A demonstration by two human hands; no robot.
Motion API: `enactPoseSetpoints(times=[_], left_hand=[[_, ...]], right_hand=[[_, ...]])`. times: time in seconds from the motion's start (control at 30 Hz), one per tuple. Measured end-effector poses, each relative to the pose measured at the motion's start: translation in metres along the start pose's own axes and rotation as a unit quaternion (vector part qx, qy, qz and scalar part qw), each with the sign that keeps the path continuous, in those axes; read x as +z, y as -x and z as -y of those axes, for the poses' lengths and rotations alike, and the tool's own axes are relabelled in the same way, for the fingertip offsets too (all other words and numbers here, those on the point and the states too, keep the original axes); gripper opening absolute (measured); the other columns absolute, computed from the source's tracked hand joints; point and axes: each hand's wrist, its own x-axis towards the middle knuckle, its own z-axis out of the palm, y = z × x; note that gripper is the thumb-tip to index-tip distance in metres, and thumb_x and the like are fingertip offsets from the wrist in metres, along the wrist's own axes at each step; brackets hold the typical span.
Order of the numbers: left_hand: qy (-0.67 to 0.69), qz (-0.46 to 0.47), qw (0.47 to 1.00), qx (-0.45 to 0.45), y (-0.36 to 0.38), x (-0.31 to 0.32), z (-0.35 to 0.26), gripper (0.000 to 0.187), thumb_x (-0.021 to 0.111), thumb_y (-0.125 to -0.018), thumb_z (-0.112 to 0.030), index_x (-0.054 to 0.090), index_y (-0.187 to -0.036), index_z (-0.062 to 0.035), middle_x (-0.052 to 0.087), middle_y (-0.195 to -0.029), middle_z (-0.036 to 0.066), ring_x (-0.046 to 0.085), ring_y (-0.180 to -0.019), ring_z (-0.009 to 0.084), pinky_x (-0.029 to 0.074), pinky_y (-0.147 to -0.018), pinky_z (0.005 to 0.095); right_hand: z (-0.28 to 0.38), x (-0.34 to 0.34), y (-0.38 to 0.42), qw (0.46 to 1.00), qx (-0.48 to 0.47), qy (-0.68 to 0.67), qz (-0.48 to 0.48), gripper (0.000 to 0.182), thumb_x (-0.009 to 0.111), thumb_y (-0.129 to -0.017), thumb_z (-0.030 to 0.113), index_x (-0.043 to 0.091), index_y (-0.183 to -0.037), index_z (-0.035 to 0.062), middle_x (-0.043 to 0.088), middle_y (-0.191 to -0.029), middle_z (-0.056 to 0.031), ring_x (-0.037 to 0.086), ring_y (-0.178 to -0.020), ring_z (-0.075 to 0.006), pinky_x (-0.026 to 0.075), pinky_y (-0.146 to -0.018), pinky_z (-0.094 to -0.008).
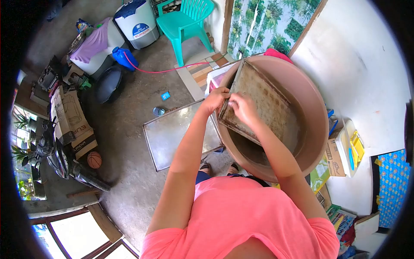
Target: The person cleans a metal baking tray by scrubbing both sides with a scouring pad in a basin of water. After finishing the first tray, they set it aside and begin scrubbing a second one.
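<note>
A rusty, stained metal tray (263,101) leans at a slant inside a large brownish-pink plastic tub (317,101). Murky water (297,134) lies at the bottom of the tub. My left hand (215,100) is closed around the tray's left edge, near the tub's rim. Close beside it, my right hand (244,108) is closed and pressed against the tray's inner face by the same edge. Whatever its fingers hold, if anything, is hidden. A second, cleaner metal tray (179,136) lies left of the tub, near my feet.
A green plastic chair (183,26) and a washing machine (138,26) stand at the back. A pink hose (168,70) crosses the floor from a blue jug (124,58). At left are a black basin (108,84), a motorcycle (56,153) and a basketball (94,159). A white wall (358,64) rises at right.
</note>
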Motion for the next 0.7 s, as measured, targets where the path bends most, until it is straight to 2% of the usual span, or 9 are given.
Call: enactPoseSetpoints(times=[0.1, 0.17, 0.23, 0.3, 0.33, 0.43, 0.5, 0.57, 0.7], left_hand=[[0.023, 0.001, 1.000, -0.004, 0.000, -0.001, 0.004, 0.030, 0.059, -0.083, -0.012, 0.059, -0.108, 0.0040, 0.058, -0.067, 0.006, 0.046, -0.041, 0.0118, 0.036, -0.039, 0.0275], [0.008, 0.006, 1.000, -0.002, -0.003, -0.004, 0.005, 0.030, 0.059, -0.083, -0.013, 0.059, -0.108, 0.0043, 0.058, -0.067, 0.007, 0.048, -0.040, 0.0122, 0.036, -0.038, 0.0280], [0.012, 0.012, 1.000, -0.009, 0.001, -0.002, 0.002, 0.031, 0.059, -0.083, -0.014, 0.059, -0.108, 0.0040, 0.057, -0.066, 0.007, 0.048, -0.041, 0.0124, 0.036, -0.039, 0.0280], [0.004, 0.005, 1.000, -0.003, -0.001, 0.000, 0.006, 0.029, 0.060, -0.083, -0.015, 0.059, -0.106, 0.0024, 0.056, -0.066, 0.007, 0.047, -0.040, 0.0136, 0.036, -0.039, 0.0289], [0.003, 0.010, 1.000, -0.010, -0.001, 0.000, 0.006, 0.028, 0.060, -0.083, -0.015, 0.059, -0.105, 0.0019, 0.056, -0.066, 0.007, 0.047, -0.039, 0.0138, 0.036, -0.039, 0.0291], [0.003, 0.009, 1.000, -0.004, -0.005, -0.004, 0.007, 0.027, 0.059, -0.083, -0.014, 0.057, -0.105, 0.0014, 0.056, -0.066, 0.007, 0.046, -0.037, 0.0152, 0.036, -0.037, 0.0299], [0.017, 0.003, 1.000, -0.011, -0.004, -0.002, 0.007, 0.026, 0.058, -0.084, -0.014, 0.057, -0.105, 0.0012, 0.056, -0.066, 0.007, 0.047, -0.038, 0.0150, 0.036, -0.037, 0.0302], [0.005, 0.016, 1.000, -0.016, -0.001, -0.002, -0.001, 0.024, 0.056, -0.085, -0.013, 0.057, -0.104, 0.0017, 0.055, -0.062, 0.007, 0.048, -0.037, 0.0152, 0.037, -0.036, 0.0296], [0.020, 0.022, 0.999, -0.025, -0.006, -0.004, 0.009, 0.020, 0.055, -0.087, -0.013, 0.057, -0.101, 0.0018, 0.053, -0.059, 0.006, 0.047, -0.035, 0.0154, 0.036, -0.035, 0.0289]], right_hand=[[0.007, 0.003, 0.008, 0.999, 0.010, 0.025, 0.032, 0.011, 0.066, -0.079, 0.012, 0.060, -0.088, 0.0110, 0.061, -0.086, -0.0107, 0.058, -0.091, -0.0340, 0.049, -0.078, -0.0443], [0.031, 0.004, 0.031, 0.995, -0.094, 0.002, 0.043, 0.014, 0.068, -0.078, 0.011, 0.060, -0.090, 0.0125, 0.061, -0.087, -0.0128, 0.058, -0.093, -0.0341, 0.048, -0.079, -0.0456], [0.026, 0.006, 0.034, 0.994, -0.088, -0.038, 0.058, 0.016, 0.068, -0.078, 0.011, 0.059, -0.091, 0.0109, 0.060, -0.088, -0.0150, 0.058, -0.091, -0.0358, 0.048, -0.078, -0.0463], [0.001, 0.009, 0.018, 0.999, 0.016, 0.002, 0.039, 0.014, 0.067, -0.079, 0.011, 0.058, -0.090, 0.0087, 0.059, -0.087, -0.0162, 0.056, -0.088, -0.0376, 0.047, -0.077, -0.0480], [-0.006, 0.007, 0.004, 0.998, 0.050, -0.039, 0.004, 0.012, 0.065, -0.081, 0.010, 0.057, -0.089, 0.0070, 0.060, -0.088, -0.0161, 0.055, -0.086, -0.0386, 0.046, -0.075, -0.0490], [0.008, 0.004, 0.007, 0.998, 0.056, 0.011, -0.003, 0.010, 0.063, -0.081, 0.009, 0.057, -0.088, 0.0067, 0.059, -0.087, -0.0158, 0.056, -0.087, -0.0378, 0.046, -0.076, -0.0484], [0.028, 0.012, 0.033, 0.998, -0.056, -0.005, -0.001, 0.010, 0.063, -0.078, 0.006, 0.056, -0.086, 0.0074, 0.059, -0.086, -0.0150, 0.056, -0.088, -0.0363, 0.045, -0.078, -0.0469], [0.033, 0.009, 0.040, 0.996, -0.071, -0.048, 0.031, 0.011, 0.064, -0.078, 0.005, 0.056, -0.085, 0.0075, 0.059, -0.086, -0.0152, 0.055, -0.087, -0.0367, 0.045, -0.077, -0.0465], [-0.003, 0.015, 0.011, 0.997, 0.080, -0.017, -0.006, 0.010, 0.062, -0.080, 0.008, 0.056, -0.088, 0.0070, 0.060, -0.086, -0.0152, 0.055, -0.087, -0.0366, 0.045, -0.076, -0.0468]])
